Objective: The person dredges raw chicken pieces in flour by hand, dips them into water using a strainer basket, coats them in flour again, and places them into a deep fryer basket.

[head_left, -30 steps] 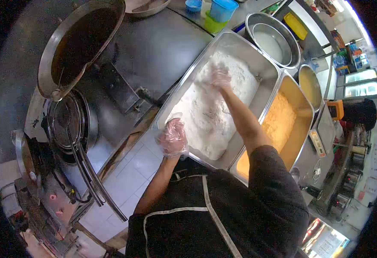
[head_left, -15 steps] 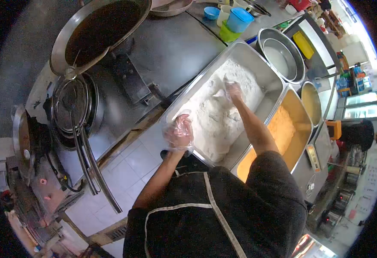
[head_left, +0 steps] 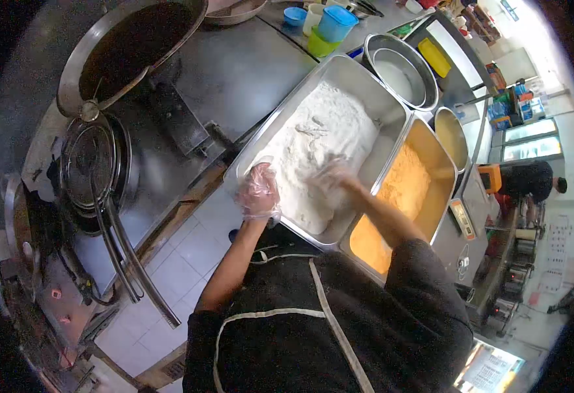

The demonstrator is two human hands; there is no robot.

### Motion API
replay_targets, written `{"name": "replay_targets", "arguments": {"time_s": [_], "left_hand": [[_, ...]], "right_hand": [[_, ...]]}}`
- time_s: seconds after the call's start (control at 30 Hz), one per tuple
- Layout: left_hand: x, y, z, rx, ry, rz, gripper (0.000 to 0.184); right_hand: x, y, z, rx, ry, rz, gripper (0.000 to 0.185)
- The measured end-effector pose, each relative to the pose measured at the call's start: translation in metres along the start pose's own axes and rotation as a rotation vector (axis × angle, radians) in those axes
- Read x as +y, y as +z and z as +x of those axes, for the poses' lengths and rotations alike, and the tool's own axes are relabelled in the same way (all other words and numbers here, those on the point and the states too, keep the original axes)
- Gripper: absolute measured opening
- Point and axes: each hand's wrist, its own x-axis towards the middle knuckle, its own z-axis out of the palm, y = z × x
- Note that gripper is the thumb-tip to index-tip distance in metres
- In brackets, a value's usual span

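A deep metal pan (head_left: 392, 128) of white flour-like powder (head_left: 339, 118) lies in front of me. My left hand (head_left: 259, 190), in a thin clear plastic glove, is closed at the pan's near-left rim, its fingers curled on the pan's edge. Over the powder in the near half of the pan is my right hand (head_left: 336, 177). Motion smears its fingers, so I cannot tell whether they are apart or hold anything. Shallow hollows and ridges mark the powder's surface.
Beside the pan stands a second metal pan (head_left: 450, 164) with orange crumbs (head_left: 405, 180). Round metal bowls (head_left: 424, 98) are behind. At left are a wok of dark liquid (head_left: 133, 52) and long-handled strainers (head_left: 90, 164). Another person (head_left: 529, 180) is at the far right.
My right hand has come from the far part of the powder back towards me. My left hand stays by the rim. The whole view has shifted slightly left.
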Motion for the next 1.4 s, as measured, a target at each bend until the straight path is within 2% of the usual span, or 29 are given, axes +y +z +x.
{"name": "replay_targets", "arguments": {"time_s": [0.1, 0.17, 0.2, 0.27, 0.3, 0.33, 0.37, 0.47, 0.53, 0.63, 0.7, 0.77, 0.87, 0.9, 0.97, 1.0, 1.03, 1.1, 1.17, 1.2, 1.23, 1.27, 1.33, 1.4], "left_hand": [[-0.006, 0.004, -0.002, -0.008, 0.012, -0.005, 0.015], [-0.01, 0.001, -0.002, -0.015, 0.054, 0.027, 0.015], [-0.009, 0.0, -0.002, -0.032, 0.024, 0.021, 0.015], [-0.004, 0.002, -0.002, -0.053, 0.002, 0.003, 0.015], [-0.002, 0.002, -0.002, -0.057, -0.012, -0.01, 0.015], [-0.002, 0.0, -0.001, -0.056, -0.029, -0.017, 0.016], [-0.004, -0.002, -0.002, -0.048, -0.035, -0.011, 0.016], [-0.011, 0.002, -0.005, -0.084, -0.032, 0.006, 0.016], [-0.005, 0.003, -0.001, 0.007, 0.025, -0.058, 0.016], [0.005, -0.007, 0.0, -0.017, 0.003, 0.038, 0.016], [0.003, -0.005, 0.002, -0.015, -0.049, 0.087, 0.016], [-0.001, -0.003, 0.002, 0.059, 0.047, -0.006, 0.016], [0.002, -0.008, 0.002, 0.033, 0.056, 0.046, 0.015], [-0.007, 0.0, -0.003, 0.024, 0.005, -0.031, 0.014], [-0.014, 0.005, -0.005, 0.006, 0.012, -0.039, 0.014], [-0.014, 0.005, -0.004, 0.0, 0.018, -0.047, 0.015], [-0.014, 0.005, -0.002, -0.001, 0.021, -0.048, 0.015], [-0.012, 0.003, -0.003, -0.009, -0.002, -0.037, 0.014], [-0.007, -0.002, 0.001, -0.001, 0.043, -0.047, 0.014], [-0.006, -0.002, 0.003, 0.011, 0.099, -0.058, 0.015], [-0.015, 0.007, -0.001, 0.006, 0.047, -0.144, 0.013], [-0.011, 0.004, 0.0, 0.003, 0.045, -0.144, 0.013], [0.004, -0.007, 0.004, 0.005, 0.058, 0.001, 0.012], [0.003, -0.007, 0.005, 0.033, 0.088, -0.004, 0.012]], "right_hand": [[-0.055, -0.002, 0.001, -0.192, 0.256, 0.165, 0.076], [-0.049, 0.039, 0.021, -0.256, 0.311, 0.264, 0.082], [-0.052, 0.032, 0.023, -0.286, 0.341, 0.311, 0.085], [-0.046, 0.02, 0.005, 0.271, 0.215, 0.575, 0.08], [-0.043, 0.001, 0.001, 0.2, 0.186, 0.44, 0.066], [-0.035, 0.022, 0.015, 0.203, 0.18, 0.439, 0.066], [-0.02, 0.067, 0.041, 0.285, 0.161, 0.226, 0.061], [0.008, -0.004, 0.063, 0.058, 0.048, 0.424, 0.054], [0.021, -0.047, 0.063, -0.052, -0.043, 0.58, 0.05], [0.025, -0.073, 0.036, -0.21, -0.232, 0.69, 0.044], [0.006, -0.059, 0.008, -0.254, -0.326, 0.588, 0.041], [-0.033, -0.026, -0.019, -0.225, -0.263, 0.389, 0.038], [-0.105, 0.01, -0.047, -0.105, 0.187, 0.19, 0.036], [-0.114, 0.02, -0.046, -0.058, 0.267, 0.16, 0.036], [-0.09, 0.082, -0.024, -0.079, -0.382, -0.351, 0.041], [-0.079, 0.078, -0.02, -0.078, -0.374, -0.348, 0.041], [-0.065, 0.074, -0.014, -0.096, -0.08, 0.214, 0.034], [-0.031, 0.071, 0.01, -0.077, -0.045, 0.287, 0.047], [-0.013, 0.053, 0.039, -0.09, -0.164, 0.122, 0.06], [-0.014, 0.01, 0.038, -0.133, -0.019, 0.436, 0.051], [-0.016, -0.031, 0.024, -0.137, -0.014, 0.437, 0.051], [-0.021, -0.075, 0.01, 0.034, 0.027, 0.517, 0.061], [-0.023, -0.093, -0.002, 0.207, 0.067, 0.592, 0.073], [-0.004, -0.074, -0.008, -0.297, 0.027, 0.196, 0.068]]}}
